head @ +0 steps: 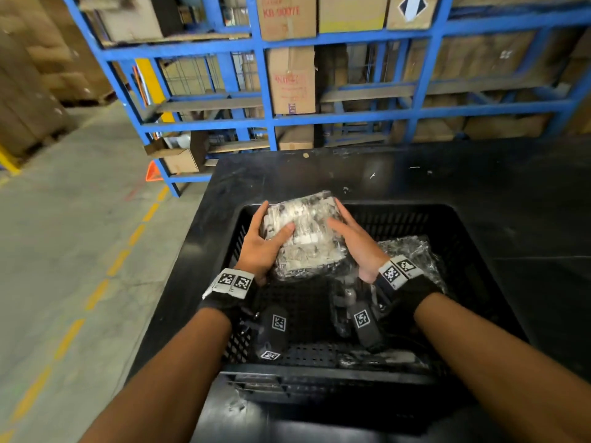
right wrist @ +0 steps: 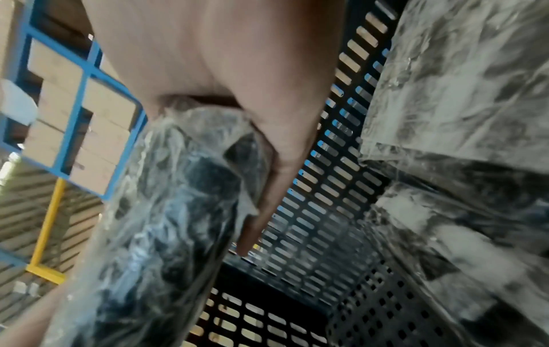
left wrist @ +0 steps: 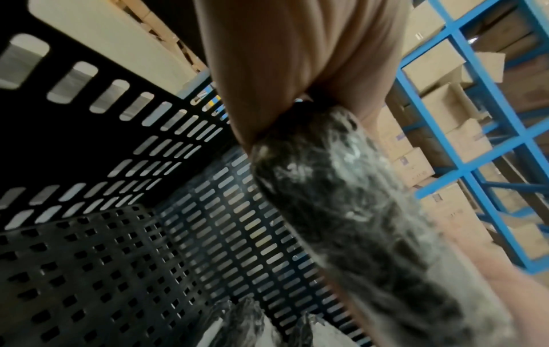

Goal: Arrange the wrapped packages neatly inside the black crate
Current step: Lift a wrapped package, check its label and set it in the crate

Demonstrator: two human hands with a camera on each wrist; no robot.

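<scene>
A wrapped package (head: 303, 235) in clear film, mottled black and white, is held between both hands above the black crate (head: 473, 273). My left hand (head: 265, 241) grips its left side, thumb across the top. My right hand (head: 355, 241) grips its right side. The left wrist view shows the package (left wrist: 350, 211) under my palm, over the perforated crate floor (left wrist: 89, 270). In the right wrist view the package (right wrist: 166, 223) sits against my fingers (right wrist: 279, 169). More wrapped packages (head: 412, 254) (right wrist: 463, 117) lie at the crate's right side.
The crate sits on a black table (head: 415, 174). Blue shelving (head: 351, 116) with cardboard boxes stands behind it. A concrete floor with a yellow dashed line (head: 96, 289) runs on the left. Another wrapped piece (head: 380, 358) lies near the crate's front wall.
</scene>
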